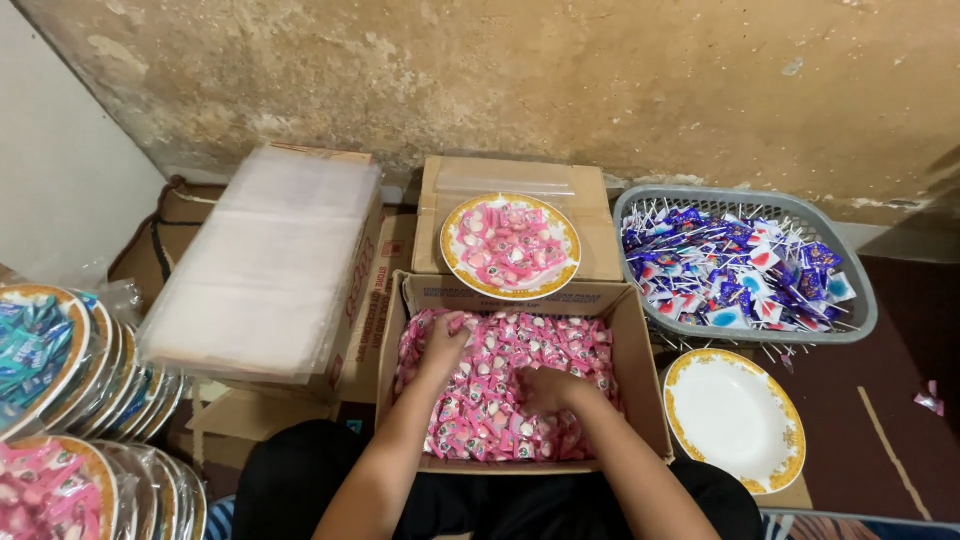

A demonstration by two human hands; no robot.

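**Reaching into a box of pink sweets**

Digging with both bare hands, a seated person works inside an open brown cardboard box (640, 350) packed with small pink-and-white wrapped candies (500, 400). The box sits on the floor, just in front of the knees. The left hand (443, 340) curls over the sweets at the far left, fingers bent as if closing on a few. The right hand (545, 388) is half buried at the centre, so I cannot tell its grip. Both forearms slope forward and inward. The candies look light, loose and slippery in their glossy wrappers, best scooped by the handful. Beyond the box, a gold-rimmed white plate (510, 245) holds more.
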